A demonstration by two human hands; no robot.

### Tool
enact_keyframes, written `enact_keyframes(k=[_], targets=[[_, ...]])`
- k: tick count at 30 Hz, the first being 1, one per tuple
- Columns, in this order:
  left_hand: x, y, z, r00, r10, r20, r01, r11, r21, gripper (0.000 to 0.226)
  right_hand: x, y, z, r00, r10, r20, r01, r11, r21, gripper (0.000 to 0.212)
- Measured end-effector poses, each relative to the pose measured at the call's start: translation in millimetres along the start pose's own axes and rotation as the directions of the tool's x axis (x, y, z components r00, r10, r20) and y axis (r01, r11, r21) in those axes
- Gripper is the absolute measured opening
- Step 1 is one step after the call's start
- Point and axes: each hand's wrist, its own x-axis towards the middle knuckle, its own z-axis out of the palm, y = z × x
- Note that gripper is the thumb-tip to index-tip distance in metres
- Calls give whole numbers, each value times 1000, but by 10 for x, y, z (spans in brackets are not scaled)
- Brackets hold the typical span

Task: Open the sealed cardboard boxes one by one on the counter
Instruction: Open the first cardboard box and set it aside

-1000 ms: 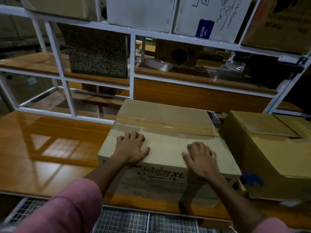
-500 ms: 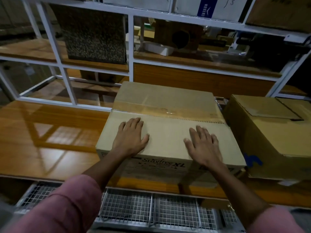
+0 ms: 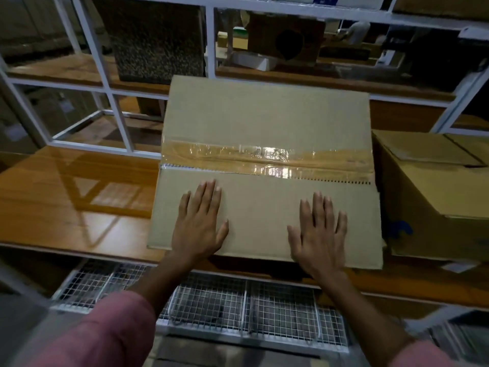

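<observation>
here both the left hand (image 3: 199,229) and right hand (image 3: 318,238) rest flat on the box (image 3: 264,120).

White shelf frame (image 3: 116,120) stands behind the counter, a speckled box (image 3: 156,41) sits on its shelf, and wire mesh baskets (image 3: 225,311) hang below the front edge.

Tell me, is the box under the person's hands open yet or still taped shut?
Still shut. The clear tape runs unbroken along the seam of the box, and both flaps lie flat under the left hand and right hand.
</observation>
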Motion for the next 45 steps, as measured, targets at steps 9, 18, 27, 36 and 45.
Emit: enact_keyframes(k=[9,18,27,36,45], targets=[[612,-268,726,997,36,-64,-36,999,14,84,654,-21,759,997,-17,-82,11,998,-63,74],[643,-368,1095,997,58,-59,-56,998,30,86,694,-37,1016,991,-61,-117,53,996,-74,72],[980,-202,213,997,5,-75,-8,999,-42,74,1011,-355,235,989,-118,-90,119,993,10,56],[1245,-195,-525,985,0,-173,3,1000,14,73,1193,-508,-441,954,-151,-258,147,989,-37,53],[1684,-331,-1145,956,-3,-292,12,999,31,57,1619,-501,-1193,901,-168,-400,220,972,88,45]])
